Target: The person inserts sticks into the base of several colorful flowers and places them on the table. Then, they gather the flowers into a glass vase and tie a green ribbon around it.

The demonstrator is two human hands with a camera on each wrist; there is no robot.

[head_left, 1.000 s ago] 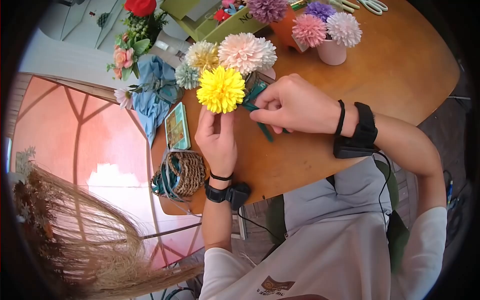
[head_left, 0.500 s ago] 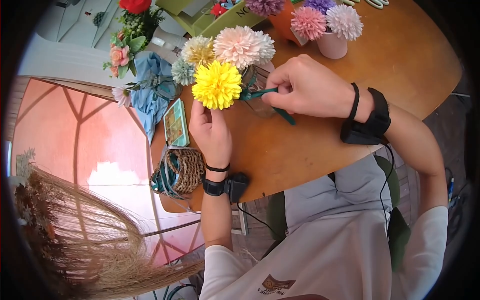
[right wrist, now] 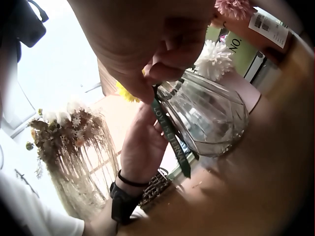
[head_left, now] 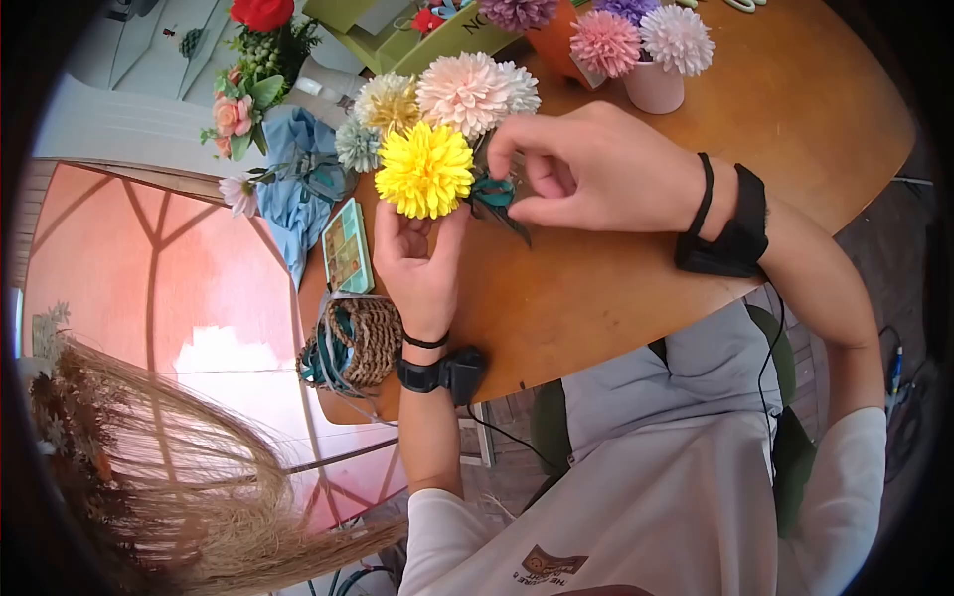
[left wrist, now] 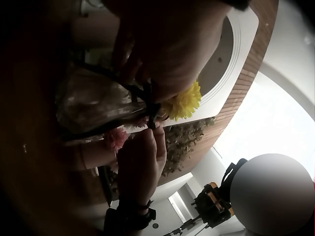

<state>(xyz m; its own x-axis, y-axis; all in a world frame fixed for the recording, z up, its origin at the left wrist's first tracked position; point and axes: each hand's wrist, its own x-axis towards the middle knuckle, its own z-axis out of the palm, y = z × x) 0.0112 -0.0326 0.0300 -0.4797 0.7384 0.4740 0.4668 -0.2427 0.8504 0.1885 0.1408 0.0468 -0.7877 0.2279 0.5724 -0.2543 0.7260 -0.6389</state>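
Observation:
A clear glass vase (right wrist: 216,120) lies tilted over the table, with a yellow pompom flower (head_left: 425,169) at its mouth. Dark green printed ribbon (right wrist: 170,137) is looped at its neck, one tail hanging down along the glass. My left hand (head_left: 422,273) pinches the ribbon at the neck, its fingertips partly hidden behind the yellow bloom. From the other side my right hand (head_left: 616,164) has its thumb and curled fingers on the ribbon loop. In the left wrist view, both hands' fingertips meet close at the dark knot.
Behind the vase stand pale pink, cream and blue-green flowers (head_left: 462,94). A pink pot (head_left: 656,87) of flowers is at the back right, a green box (head_left: 397,45) at the back. To the left are a teal-edged case (head_left: 346,248) and a woven basket (head_left: 368,343) with ribbon.
My right hand drew a ribbon end out to the right, then came back left to the neck, where a small loop now shows. The left hand and yellow flower shifted slightly left.

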